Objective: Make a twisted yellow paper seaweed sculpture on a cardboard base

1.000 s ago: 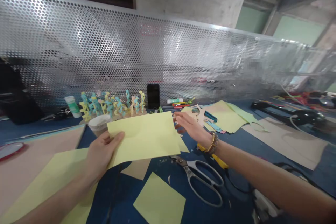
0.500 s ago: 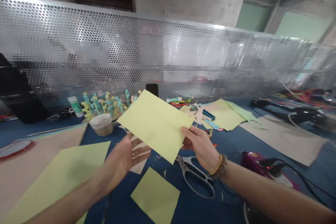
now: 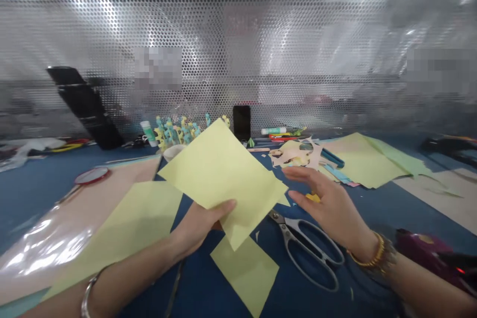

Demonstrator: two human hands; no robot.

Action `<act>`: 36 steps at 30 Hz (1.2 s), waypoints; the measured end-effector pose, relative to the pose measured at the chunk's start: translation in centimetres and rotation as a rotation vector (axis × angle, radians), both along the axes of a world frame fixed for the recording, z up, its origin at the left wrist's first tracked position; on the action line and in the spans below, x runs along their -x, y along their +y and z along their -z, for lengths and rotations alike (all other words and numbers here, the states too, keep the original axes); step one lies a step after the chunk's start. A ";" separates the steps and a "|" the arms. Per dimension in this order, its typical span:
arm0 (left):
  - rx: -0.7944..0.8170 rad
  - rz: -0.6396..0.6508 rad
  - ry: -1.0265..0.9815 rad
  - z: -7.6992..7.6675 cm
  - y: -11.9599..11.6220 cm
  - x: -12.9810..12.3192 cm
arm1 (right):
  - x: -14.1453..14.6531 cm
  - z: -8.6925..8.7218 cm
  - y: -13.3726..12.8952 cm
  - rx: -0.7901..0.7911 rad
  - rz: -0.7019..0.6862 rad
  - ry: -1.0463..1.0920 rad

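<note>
As the left hand [image 3: 197, 226] pinches the yellow paper [image 3: 223, 171] up off the bench [image 3: 201, 285], left of the scissors [image 3: 286, 229], perhaps to stop it flopping, the right hand [image 3: 331, 208] hangs half spread near the scissors, gripping nothing, maybe leaving the paper room.

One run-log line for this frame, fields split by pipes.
left hand: holds yellow sheet, raised | right hand: open beside sheet's corner | scissors: lying on blue table
</note>
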State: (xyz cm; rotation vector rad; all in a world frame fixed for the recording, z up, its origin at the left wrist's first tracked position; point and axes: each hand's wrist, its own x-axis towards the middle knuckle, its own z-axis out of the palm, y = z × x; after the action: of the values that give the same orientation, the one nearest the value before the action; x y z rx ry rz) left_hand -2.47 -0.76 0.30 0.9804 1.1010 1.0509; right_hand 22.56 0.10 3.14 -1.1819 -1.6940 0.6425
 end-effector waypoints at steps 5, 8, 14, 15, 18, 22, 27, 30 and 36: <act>-0.003 0.070 -0.024 0.4 -0.1 0.1 | 0.2 0.6 -1.1 0.050 0.066 -0.023; -0.005 0.048 -0.042 0.4 0.0 0.2 | 0.1 1.0 -0.7 -0.082 0.060 -0.055; -0.012 0.035 -0.060 0.6 -0.1 0.2 | 0.0 1.8 0.5 0.270 -0.152 0.007; -0.017 0.035 -0.054 0.7 -0.1 0.2 | 0.1 2.0 0.5 0.325 -0.197 0.044; -0.023 0.047 -0.026 0.8 0.0 0.3 | 0.2 2.4 0.6 0.396 -0.249 0.086; -0.018 -0.030 -0.099 0.4 0.3 0.5 | -0.3 2.4 1.0 0.278 -0.174 -0.047; 0.004 -0.245 -0.222 0.0 0.9 0.7 | -1.3 2.6 1.9 0.168 -0.068 -0.127; -0.027 -0.255 -0.228 -0.1 1.0 0.7 | -1.4 2.6 1.9 0.127 0.025 -0.019; -0.021 -0.358 -0.314 -0.2 1.0 0.6 | -0.5 1.4 0.5 -0.130 0.187 -0.072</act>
State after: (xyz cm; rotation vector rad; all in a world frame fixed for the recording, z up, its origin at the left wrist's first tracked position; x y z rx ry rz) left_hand -3.07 0.20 0.49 0.6159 1.0237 1.4546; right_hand 23.02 0.62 1.71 -1.2645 -1.6341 0.3737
